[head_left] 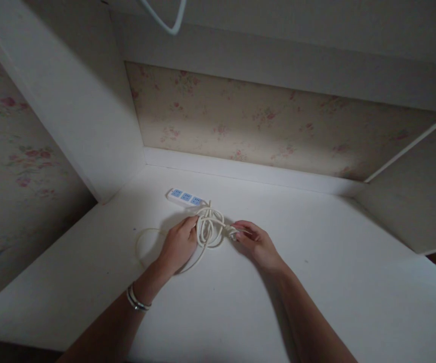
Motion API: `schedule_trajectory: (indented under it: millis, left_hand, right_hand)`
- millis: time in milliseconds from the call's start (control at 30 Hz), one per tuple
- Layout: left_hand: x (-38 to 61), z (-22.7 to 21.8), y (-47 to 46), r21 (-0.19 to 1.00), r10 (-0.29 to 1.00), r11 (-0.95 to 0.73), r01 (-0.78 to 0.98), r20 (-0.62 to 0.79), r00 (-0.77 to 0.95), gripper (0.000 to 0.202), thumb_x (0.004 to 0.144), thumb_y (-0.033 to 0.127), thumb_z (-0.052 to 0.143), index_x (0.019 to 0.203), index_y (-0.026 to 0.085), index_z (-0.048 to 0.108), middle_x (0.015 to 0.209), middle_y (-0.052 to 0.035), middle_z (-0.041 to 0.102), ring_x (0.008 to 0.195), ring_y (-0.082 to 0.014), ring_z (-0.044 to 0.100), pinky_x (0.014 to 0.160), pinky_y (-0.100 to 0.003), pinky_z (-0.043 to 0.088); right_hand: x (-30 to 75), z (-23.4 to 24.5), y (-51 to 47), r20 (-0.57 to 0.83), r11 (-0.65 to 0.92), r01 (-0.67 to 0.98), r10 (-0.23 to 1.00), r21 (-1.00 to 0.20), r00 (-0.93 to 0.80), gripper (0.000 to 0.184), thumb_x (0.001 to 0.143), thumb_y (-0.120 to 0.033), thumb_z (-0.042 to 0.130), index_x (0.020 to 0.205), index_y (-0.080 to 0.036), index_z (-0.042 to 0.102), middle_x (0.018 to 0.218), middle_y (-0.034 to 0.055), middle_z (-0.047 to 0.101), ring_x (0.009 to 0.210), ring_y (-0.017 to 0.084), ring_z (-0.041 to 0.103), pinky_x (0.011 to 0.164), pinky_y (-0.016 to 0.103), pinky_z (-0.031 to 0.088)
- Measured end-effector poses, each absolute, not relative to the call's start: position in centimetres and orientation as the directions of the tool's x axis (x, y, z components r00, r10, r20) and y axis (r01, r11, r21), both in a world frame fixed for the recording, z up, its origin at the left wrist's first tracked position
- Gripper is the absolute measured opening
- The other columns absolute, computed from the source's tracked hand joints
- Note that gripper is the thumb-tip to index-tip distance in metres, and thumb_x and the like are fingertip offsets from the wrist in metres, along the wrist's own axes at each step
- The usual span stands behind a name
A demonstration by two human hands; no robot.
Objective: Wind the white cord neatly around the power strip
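A white power strip (185, 197) with blue sockets lies on the white desk (316, 282) near the back. Its cream cord (208, 229) is gathered into a coil just in front of it, with one loose loop trailing out to the left. My left hand (178, 247) grips the left side of the coil, fingers curled around the strands. My right hand (257, 244) pinches the cord's end at the right side of the coil. A bracelet sits on my left wrist.
The desk sits in a recess with white side panels (89, 116) and a floral papered back wall (263, 121). A white shelf (297, 55) runs overhead. A white hanger hook (165, 20) hangs at the top.
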State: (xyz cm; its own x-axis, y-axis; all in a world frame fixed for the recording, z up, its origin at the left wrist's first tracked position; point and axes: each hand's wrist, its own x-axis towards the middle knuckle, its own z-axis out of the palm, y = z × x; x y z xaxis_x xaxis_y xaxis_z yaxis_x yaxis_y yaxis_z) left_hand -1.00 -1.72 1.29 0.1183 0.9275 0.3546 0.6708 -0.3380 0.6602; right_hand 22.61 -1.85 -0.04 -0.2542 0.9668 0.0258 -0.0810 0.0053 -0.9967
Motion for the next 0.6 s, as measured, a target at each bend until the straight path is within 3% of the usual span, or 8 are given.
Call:
schedule_trajectory:
  millis: [100,200,400,600]
  left_hand:
    - [-1.0,1.4,-1.8,0.596,0.908,-0.38,0.707,0.384,0.164,0.029,0.085,0.009,0.043,0.106,0.02,0.06,0.1,-0.0055,0.067,0.091,-0.0184,0.061,0.081,-0.028,0.045]
    - [-0.8,1.6,-2.1,0.574,0.896,-0.417,0.705,0.388,0.214,0.019,0.085,0.012,0.046,0.096,0.02,0.059,0.09,-0.0044,0.065,0.082,-0.0169,0.06,0.073,-0.025,0.044]
    - [-0.5,2.1,-2.5,0.561,0.879,-0.468,0.683,0.374,0.295,0.016,0.082,0.009,0.047,0.087,0.02,0.058,0.085,-0.0038,0.062,0.079,-0.0166,0.058,0.07,-0.025,0.043]
    - [-0.1,2.5,-2.8,0.656,0.877,-0.48,0.582,0.355,0.324,0.022,0.075,0.007,0.052,0.089,0.019,0.062,0.087,-0.0056,0.066,0.079,-0.0176,0.06,0.074,-0.027,0.047]
  right_hand:
    - [22.8,0.3,-1.4,0.064,0.059,-0.282,0.998,-0.958,-0.007,0.028,0.069,-0.032,0.078,0.094,-0.025,0.067,0.097,0.0019,0.07,0.081,0.014,0.062,0.075,0.028,0.049]
    - [22.8,0.6,-1.2,0.046,0.085,-0.39,0.993,-0.917,0.108,0.022,0.069,-0.031,0.079,0.088,-0.024,0.07,0.095,0.0012,0.071,0.081,0.013,0.063,0.076,0.026,0.051]
    - [22.5,0.7,-1.6,0.022,0.032,-0.29,0.999,-0.956,0.039,0.026,0.069,-0.035,0.078,0.091,-0.021,0.075,0.095,0.0058,0.073,0.076,0.015,0.064,0.078,0.032,0.053]
    - [22.1,0.7,-2.0,0.098,0.094,-0.129,0.995,-0.987,-0.025,0.029,0.072,-0.038,0.074,0.097,-0.022,0.075,0.107,0.0084,0.07,0.092,0.023,0.064,0.089,0.042,0.05]
